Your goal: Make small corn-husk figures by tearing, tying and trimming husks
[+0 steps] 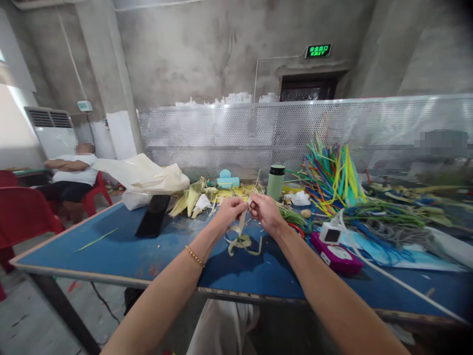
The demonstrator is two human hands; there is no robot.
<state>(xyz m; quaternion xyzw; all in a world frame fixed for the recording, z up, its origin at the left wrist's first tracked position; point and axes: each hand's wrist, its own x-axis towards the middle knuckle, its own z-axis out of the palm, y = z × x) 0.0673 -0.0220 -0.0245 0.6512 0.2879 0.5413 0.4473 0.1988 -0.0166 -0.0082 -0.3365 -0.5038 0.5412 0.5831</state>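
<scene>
Above the middle of the blue table (125, 261), my left hand (231, 212) and my right hand (265, 213) meet, fingertips almost touching. Both pinch a pale yellow-green leaf strip (242, 224) at its upper end. Its lower part hangs down into loose, curling pieces (242, 242) just over the tabletop. The exact spot between my fingertips is small and partly hidden. Dried husk-like leaves (190, 199) lie beyond my left hand, and a green flask (275, 182) stands behind my right hand.
A black phone (153, 216) and a white plastic bag (148, 177) are at left. To the right are a bundle of coloured strips (340, 177), a magenta box (336, 259), a white cable (391, 278) and tangled cords (395, 231). A seated person (74, 170) is far left.
</scene>
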